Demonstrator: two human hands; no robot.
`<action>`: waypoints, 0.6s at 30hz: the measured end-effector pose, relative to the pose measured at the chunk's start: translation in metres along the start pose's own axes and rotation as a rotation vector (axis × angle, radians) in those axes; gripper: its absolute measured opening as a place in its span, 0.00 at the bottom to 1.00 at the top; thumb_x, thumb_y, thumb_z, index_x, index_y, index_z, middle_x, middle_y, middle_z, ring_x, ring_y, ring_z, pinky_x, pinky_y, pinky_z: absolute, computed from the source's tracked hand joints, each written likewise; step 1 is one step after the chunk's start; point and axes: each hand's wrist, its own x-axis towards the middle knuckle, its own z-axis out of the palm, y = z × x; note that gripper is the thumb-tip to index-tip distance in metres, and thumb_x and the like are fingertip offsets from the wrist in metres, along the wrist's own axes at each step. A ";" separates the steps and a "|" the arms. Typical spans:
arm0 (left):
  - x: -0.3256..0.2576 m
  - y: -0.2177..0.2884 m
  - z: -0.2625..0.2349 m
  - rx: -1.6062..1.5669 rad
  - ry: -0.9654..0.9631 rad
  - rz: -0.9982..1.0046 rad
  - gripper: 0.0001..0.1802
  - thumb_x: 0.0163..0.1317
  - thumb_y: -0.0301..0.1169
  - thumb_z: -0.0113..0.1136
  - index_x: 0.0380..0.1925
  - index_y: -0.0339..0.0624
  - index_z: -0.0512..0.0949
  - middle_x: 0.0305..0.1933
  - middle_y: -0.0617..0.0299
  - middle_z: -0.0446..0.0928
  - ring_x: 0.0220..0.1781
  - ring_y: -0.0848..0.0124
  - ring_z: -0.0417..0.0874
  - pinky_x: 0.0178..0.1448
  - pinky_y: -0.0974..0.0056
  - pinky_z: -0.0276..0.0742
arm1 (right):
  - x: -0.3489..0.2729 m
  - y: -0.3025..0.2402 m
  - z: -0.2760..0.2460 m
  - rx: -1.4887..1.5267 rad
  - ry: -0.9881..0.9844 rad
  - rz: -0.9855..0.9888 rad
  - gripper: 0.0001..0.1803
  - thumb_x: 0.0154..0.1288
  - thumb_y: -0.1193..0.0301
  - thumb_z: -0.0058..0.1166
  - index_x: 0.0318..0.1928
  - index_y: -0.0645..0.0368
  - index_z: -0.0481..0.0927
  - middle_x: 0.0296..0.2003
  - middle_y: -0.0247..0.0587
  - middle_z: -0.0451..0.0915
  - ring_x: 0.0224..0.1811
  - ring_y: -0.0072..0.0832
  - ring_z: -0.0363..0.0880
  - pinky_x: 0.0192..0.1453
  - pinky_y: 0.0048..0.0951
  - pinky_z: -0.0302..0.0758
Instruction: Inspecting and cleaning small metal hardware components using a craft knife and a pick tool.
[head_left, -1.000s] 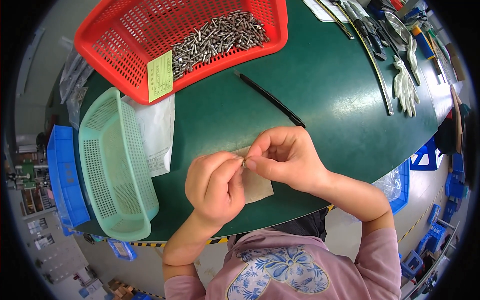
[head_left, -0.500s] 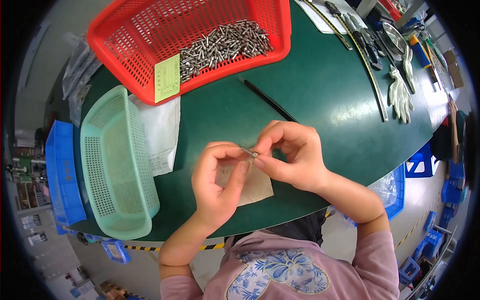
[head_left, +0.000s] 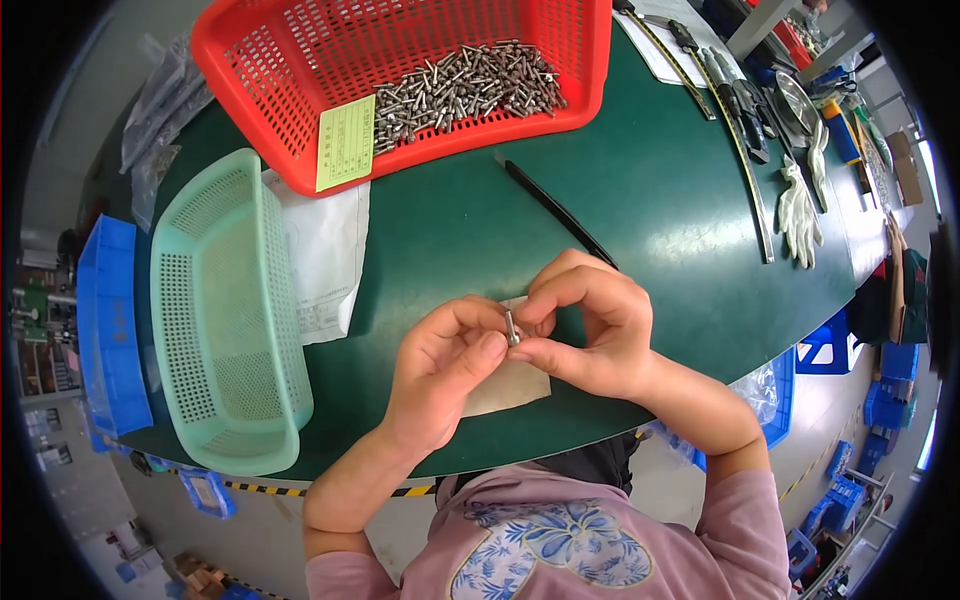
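Observation:
A small silvery metal pin [head_left: 511,326] stands nearly upright in the picture, its thicker end down, between the fingertips of both hands. My left hand [head_left: 440,365] is closed, with its thumb tip against the pin's left side. From the right, my right hand [head_left: 592,318] pinches the pin, its thumb at the lower end and its fingers curled above. Under the hands lies a beige sheet [head_left: 512,388]. Many similar pins [head_left: 470,85] are heaped in a red perforated basket [head_left: 400,158] at the back, which bears a yellow-green label [head_left: 345,143].
A pale green basket [head_left: 275,310] stands at the left on white paper [head_left: 335,255]; a blue bin [head_left: 110,320] is beyond it. A black pen-like tool [head_left: 555,210] lies behind my right hand. Tape measure [head_left: 745,180], calipers [head_left: 735,95] and white gloves [head_left: 799,215] lie at the right.
The pin has turned from lying slantwise to nearly upright in my fingertips. The view has shifted slightly, and my left fingers have closed in nearer the right hand.

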 end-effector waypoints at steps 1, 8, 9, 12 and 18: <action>-0.001 0.001 0.000 0.010 -0.014 0.015 0.05 0.63 0.27 0.54 0.36 0.38 0.72 0.40 0.63 0.74 0.43 0.77 0.73 0.52 0.69 0.68 | 0.001 -0.001 0.000 0.002 0.001 0.004 0.12 0.46 0.80 0.65 0.33 0.63 0.79 0.28 0.38 0.76 0.27 0.23 0.74 0.29 0.22 0.72; -0.003 0.003 -0.001 0.030 -0.052 0.014 0.05 0.63 0.26 0.53 0.36 0.37 0.72 0.42 0.61 0.74 0.46 0.74 0.73 0.52 0.68 0.69 | 0.005 0.005 -0.005 -0.061 -0.110 -0.200 0.18 0.48 0.74 0.67 0.40 0.67 0.79 0.31 0.41 0.75 0.28 0.23 0.72 0.28 0.21 0.72; -0.003 0.003 -0.001 0.026 -0.068 0.016 0.05 0.63 0.26 0.53 0.36 0.37 0.72 0.42 0.61 0.74 0.47 0.73 0.73 0.53 0.68 0.69 | 0.005 0.005 -0.005 -0.088 -0.111 -0.228 0.18 0.48 0.73 0.67 0.39 0.67 0.79 0.31 0.42 0.75 0.28 0.23 0.72 0.28 0.21 0.72; -0.005 0.005 0.004 0.044 -0.067 0.000 0.06 0.62 0.29 0.53 0.36 0.38 0.71 0.40 0.61 0.72 0.46 0.73 0.72 0.53 0.67 0.67 | 0.005 0.005 -0.006 -0.095 -0.102 -0.220 0.19 0.47 0.71 0.68 0.39 0.67 0.79 0.30 0.42 0.76 0.27 0.24 0.72 0.27 0.21 0.71; -0.006 0.001 -0.003 -0.010 -0.107 -0.001 0.06 0.63 0.28 0.53 0.37 0.37 0.72 0.44 0.59 0.73 0.48 0.72 0.73 0.52 0.67 0.68 | 0.003 0.006 -0.005 -0.096 -0.092 -0.185 0.19 0.46 0.67 0.69 0.37 0.66 0.80 0.29 0.42 0.77 0.27 0.23 0.72 0.27 0.22 0.71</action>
